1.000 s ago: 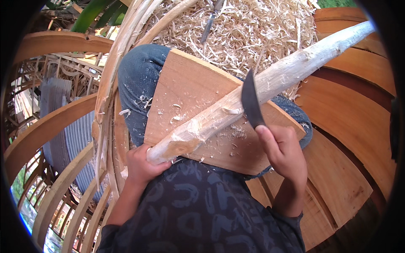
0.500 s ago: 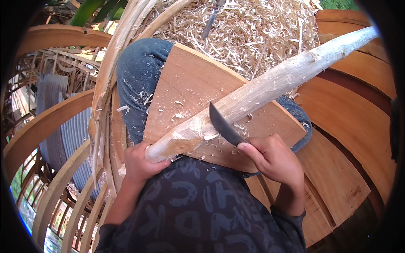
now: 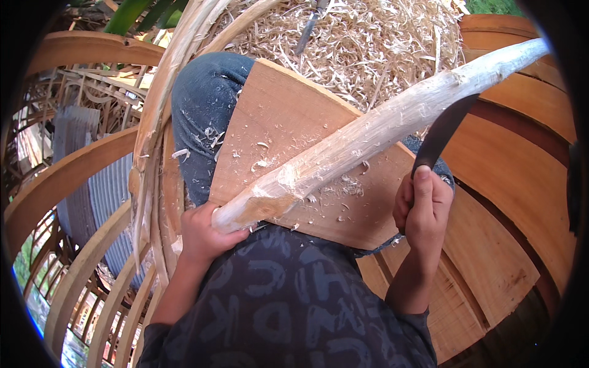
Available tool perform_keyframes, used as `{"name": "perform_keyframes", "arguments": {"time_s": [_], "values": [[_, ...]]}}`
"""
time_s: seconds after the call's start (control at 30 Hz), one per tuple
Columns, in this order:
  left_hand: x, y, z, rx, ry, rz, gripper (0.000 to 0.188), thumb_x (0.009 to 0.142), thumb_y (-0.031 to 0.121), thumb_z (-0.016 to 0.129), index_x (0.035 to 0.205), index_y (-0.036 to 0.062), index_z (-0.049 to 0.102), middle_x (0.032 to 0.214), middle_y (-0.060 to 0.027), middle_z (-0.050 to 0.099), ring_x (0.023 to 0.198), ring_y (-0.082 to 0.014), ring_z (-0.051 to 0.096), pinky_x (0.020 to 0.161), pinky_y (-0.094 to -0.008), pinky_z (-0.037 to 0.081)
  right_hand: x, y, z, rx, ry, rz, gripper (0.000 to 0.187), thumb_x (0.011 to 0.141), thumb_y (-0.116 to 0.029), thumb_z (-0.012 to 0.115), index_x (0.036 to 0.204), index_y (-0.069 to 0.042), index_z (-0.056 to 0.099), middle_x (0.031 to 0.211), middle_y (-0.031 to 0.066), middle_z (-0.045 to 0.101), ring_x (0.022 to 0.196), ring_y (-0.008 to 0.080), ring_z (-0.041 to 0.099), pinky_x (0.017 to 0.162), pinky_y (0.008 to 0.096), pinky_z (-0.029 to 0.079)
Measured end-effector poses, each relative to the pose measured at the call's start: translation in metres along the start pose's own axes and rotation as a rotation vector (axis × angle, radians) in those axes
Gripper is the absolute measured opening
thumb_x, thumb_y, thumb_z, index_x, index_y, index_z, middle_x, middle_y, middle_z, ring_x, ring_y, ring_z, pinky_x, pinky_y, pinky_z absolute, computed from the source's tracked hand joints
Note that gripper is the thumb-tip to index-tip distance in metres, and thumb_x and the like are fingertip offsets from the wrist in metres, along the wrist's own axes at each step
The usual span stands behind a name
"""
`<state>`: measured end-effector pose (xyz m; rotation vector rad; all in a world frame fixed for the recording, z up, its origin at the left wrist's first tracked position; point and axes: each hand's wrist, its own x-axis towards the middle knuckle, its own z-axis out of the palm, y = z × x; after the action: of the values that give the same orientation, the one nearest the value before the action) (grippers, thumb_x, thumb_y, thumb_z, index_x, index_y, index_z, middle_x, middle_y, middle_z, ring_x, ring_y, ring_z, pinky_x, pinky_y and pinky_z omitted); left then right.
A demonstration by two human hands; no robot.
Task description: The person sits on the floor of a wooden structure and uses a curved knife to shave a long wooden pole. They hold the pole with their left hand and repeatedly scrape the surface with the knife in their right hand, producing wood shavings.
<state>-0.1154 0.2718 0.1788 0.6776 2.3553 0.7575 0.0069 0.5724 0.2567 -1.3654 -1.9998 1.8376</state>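
A pale, peeled wooden pole (image 3: 362, 144) lies slanting across a flat brown board (image 3: 276, 129) on my lap. Its near end is gripped by my left hand (image 3: 211, 232), and its far end reaches the upper right. A notch and a browner patch mark the pole close to that hand. My right hand (image 3: 423, 205) is closed around the handle of a dark, curved-blade knife (image 3: 448, 132). The blade points up and to the right, beside the pole's lower edge; whether it touches the wood I cannot tell. Small curled shavings dot the board.
A deep heap of shavings (image 3: 362, 55) lies beyond my knees, with a dark tool (image 3: 310, 27) on it. Long wood strips (image 3: 159, 122) rise at my left. Curved planks (image 3: 509, 159) line the right, and curved ribs (image 3: 92, 270) with corrugated sheeting (image 3: 113, 202) stand left.
My right hand has swung the knife up and to the right, away from the pole's notched area. My left hand keeps its grip, and the pole has hardly moved.
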Motion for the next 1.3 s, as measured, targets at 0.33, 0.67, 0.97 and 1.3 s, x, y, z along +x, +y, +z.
{"name": "perform_keyframes", "arguments": {"time_s": [0.33,0.67,0.97,1.3], "values": [[0.005,0.007,-0.003,-0.091,-0.030,-0.048,0.049,0.054,0.033,0.085,0.086,0.0001,0.068,0.072,-0.0158,0.068,0.067,-0.0293,0.069,0.062,-0.0350,0.053,-0.008,0.008,0.013,-0.276,-0.280,-0.027,0.041,0.099,-0.023,0.050,0.071,0.005,0.052,0.051,0.0137,0.041,0.048,0.0101,0.045,0.046,0.0326,0.035],[0.001,0.012,-0.006,-0.139,-0.043,-0.136,0.047,0.059,0.034,0.085,0.084,-0.0022,0.069,0.073,-0.0144,0.070,0.064,-0.0235,0.069,0.062,-0.0332,0.053,-0.018,0.015,0.001,-0.051,-0.067,-0.056,0.036,0.098,-0.020,0.053,0.072,0.005,0.055,0.053,0.0046,0.041,0.050,0.0084,0.040,0.046,0.0302,0.033],[-0.007,0.021,-0.006,-0.258,-0.133,-0.222,0.043,0.066,0.028,0.084,0.091,-0.0030,0.069,0.078,-0.0126,0.071,0.070,-0.0160,0.068,0.066,-0.0298,0.052,-0.019,0.023,0.018,-0.190,0.034,-0.146,0.037,0.098,-0.026,0.052,0.076,0.003,0.061,0.056,0.0143,0.051,0.049,0.0188,0.052,0.048,0.0340,0.038],[-0.022,0.025,0.007,-0.238,-0.081,-0.131,0.042,0.071,0.033,0.083,0.092,-0.0010,0.067,0.076,-0.0133,0.070,0.068,-0.0224,0.070,0.062,-0.0313,0.052,-0.030,0.037,0.025,-0.488,0.075,-0.342,0.033,0.087,-0.032,0.066,0.073,-0.002,0.062,0.059,0.0127,0.055,0.055,0.0294,0.055,0.051,0.0383,0.041]]}}
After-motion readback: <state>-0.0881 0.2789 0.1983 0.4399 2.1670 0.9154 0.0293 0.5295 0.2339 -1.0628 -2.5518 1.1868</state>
